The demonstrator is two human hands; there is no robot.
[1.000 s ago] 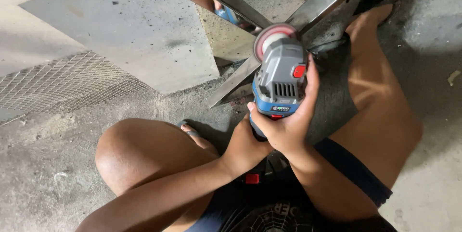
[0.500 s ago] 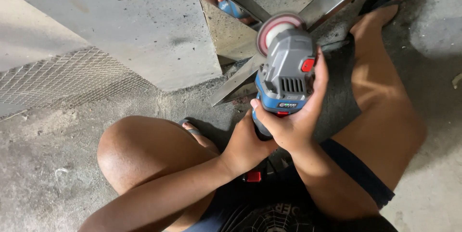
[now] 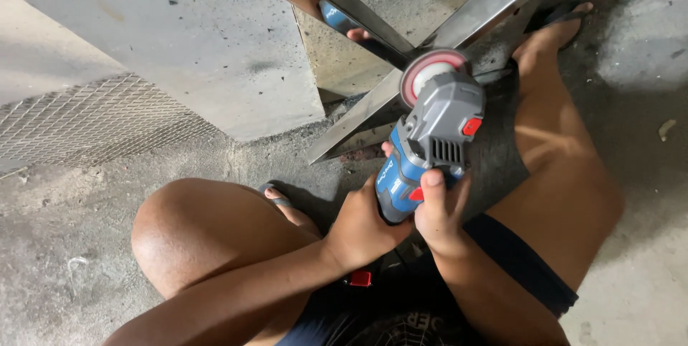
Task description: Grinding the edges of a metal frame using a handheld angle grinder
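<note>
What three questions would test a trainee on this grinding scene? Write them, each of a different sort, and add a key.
1. True or false: the left hand and the right hand both grip the angle grinder.
2. What does the grinder's disc meet? A) the wire mesh B) the crossed shiny metal strips C) the grey flat sheet
3. Fill in: the person sits on the concrete ___, with the bent knee on their left side.

Key: 1 true; 2 B; 3 floor.
</note>
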